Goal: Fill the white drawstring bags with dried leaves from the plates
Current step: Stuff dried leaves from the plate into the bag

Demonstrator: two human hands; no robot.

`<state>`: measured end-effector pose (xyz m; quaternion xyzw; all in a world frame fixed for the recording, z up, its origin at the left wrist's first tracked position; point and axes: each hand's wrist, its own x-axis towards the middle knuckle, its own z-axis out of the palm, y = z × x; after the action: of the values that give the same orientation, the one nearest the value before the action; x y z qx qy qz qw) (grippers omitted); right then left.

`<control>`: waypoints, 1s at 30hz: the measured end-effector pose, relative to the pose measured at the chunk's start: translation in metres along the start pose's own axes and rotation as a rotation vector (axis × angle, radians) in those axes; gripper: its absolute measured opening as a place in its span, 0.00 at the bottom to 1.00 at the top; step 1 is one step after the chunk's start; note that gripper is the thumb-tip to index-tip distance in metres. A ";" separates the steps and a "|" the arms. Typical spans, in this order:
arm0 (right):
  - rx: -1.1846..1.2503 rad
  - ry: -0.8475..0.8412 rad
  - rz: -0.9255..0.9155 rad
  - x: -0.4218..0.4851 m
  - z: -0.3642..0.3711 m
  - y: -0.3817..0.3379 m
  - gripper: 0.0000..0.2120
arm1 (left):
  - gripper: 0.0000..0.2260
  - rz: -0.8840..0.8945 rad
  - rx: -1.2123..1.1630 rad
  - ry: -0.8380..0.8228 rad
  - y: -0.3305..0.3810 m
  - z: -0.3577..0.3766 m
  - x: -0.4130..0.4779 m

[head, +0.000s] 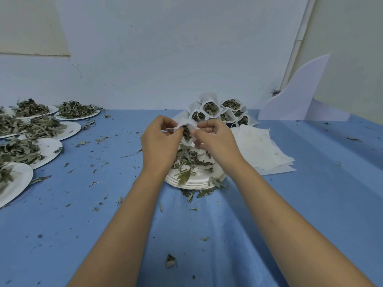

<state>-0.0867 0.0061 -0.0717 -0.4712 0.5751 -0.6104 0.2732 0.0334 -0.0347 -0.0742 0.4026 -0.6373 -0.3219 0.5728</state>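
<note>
A small white drawstring bag [187,139] with dark dried leaves showing at its mouth hangs between my two hands. My left hand [160,141] pinches its left edge and my right hand [213,138] pinches its right edge. Directly below is a stack of white plates [194,180] with a loose heap of dried leaves [190,160] on top. Behind my hands stands a pile of filled white bags [219,110] with leaves visible in their open tops. To its right lies a stack of flat empty white bags [261,150].
Several white plates heaped with dried leaves [35,129] crowd the left side of the blue table [207,235]. Leaf crumbs are scattered over the cloth. A white curved board [296,96] leans against the wall at the back right.
</note>
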 end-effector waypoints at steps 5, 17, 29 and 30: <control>-0.524 -0.446 0.028 0.002 -0.030 -0.014 0.14 | 0.09 -0.109 -0.085 0.142 -0.008 -0.005 0.007; -0.841 -0.779 0.214 -0.001 -0.048 -0.023 0.08 | 0.07 -0.184 -0.115 0.131 -0.013 -0.004 0.009; -0.509 -0.424 -0.028 0.001 -0.031 -0.017 0.10 | 0.06 -0.222 -0.169 0.185 -0.019 -0.005 0.013; -0.509 -0.427 -0.030 0.001 -0.030 -0.017 0.13 | 0.06 -0.225 -0.173 0.188 -0.019 -0.005 0.013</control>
<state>-0.1100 0.0222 -0.0521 -0.6502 0.6317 -0.3386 0.2522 0.0410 -0.0550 -0.0840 0.4489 -0.5019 -0.3984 0.6228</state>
